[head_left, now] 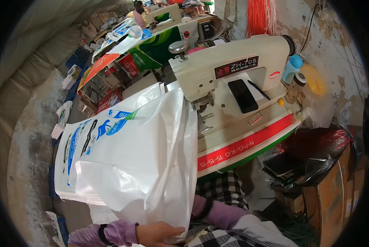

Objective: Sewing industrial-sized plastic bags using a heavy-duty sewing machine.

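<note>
A white plastic woven bag (123,173) with blue, green and black print lies on a stack of similar bags, left of a cream sewing machine (234,61). Its right edge stands up in folds beside the machine's needle area. At the bottom of the picture, my left hand (162,232) is closed on the bag's near edge, thumb on the outside. My right forearm, in a purple sleeve, reaches behind the bag's lower right edge. The bag hides my right hand, so its fingers do not show.
On the machine bed rest a black phone (243,96), a white pad and a pen (258,89). A blue bottle (292,68) and a brown-tinted jar (295,87) stand behind. Cardboard boxes (326,197) are at right. Another person (139,14) sits at a far machine.
</note>
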Available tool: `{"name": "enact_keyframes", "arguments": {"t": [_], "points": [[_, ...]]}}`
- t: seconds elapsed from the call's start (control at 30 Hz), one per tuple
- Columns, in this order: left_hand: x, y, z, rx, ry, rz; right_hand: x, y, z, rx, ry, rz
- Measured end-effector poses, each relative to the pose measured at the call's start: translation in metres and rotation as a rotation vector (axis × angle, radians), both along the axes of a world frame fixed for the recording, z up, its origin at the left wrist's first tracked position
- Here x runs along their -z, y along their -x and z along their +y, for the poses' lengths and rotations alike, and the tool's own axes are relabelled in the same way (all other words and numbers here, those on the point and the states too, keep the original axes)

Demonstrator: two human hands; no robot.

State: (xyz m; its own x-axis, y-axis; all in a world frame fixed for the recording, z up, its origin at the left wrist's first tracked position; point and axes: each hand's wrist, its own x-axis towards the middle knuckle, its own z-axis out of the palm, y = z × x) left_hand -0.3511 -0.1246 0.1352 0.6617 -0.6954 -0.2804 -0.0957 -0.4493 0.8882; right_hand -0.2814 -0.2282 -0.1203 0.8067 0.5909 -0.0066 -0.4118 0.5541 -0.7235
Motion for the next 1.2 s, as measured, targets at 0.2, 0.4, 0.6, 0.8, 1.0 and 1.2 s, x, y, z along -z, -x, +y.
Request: {"name": "enact_keyframes", "arguments": {"t": [0.2,0.4,0.6,0.8,1.0,1.2], "points": [[0.035,0.003,-0.028,0.355,-0.603,-0.09,-0.089,-0.024,-0.052,0.174,0.097,0.197],[0.075,-0.056,-0.081,0.824,-0.208,-0.222,-0.092,0.04,-0.119,0.205,0.889,-0.734],[0.112,-0.231,0.076,0.607,-0.535,-0.865,-0.092,0.011,-0.099,0.288,1.043,-0.557],[-0.034,-0.169,0.049,0.202,-0.828,-0.715,-0.052,-0.119,-0.067,0.414,1.24,-0.837],[0.158,-0.009,-0.116,0.472,-0.818,-0.476,-0.034,-0.179,-0.04,0.38,1.393,-0.81],[0.034,-0.188,-0.017,0.563,-1.14,-0.109,-0.059,-0.059,-0.048,0.463,0.835,-0.656]]}}
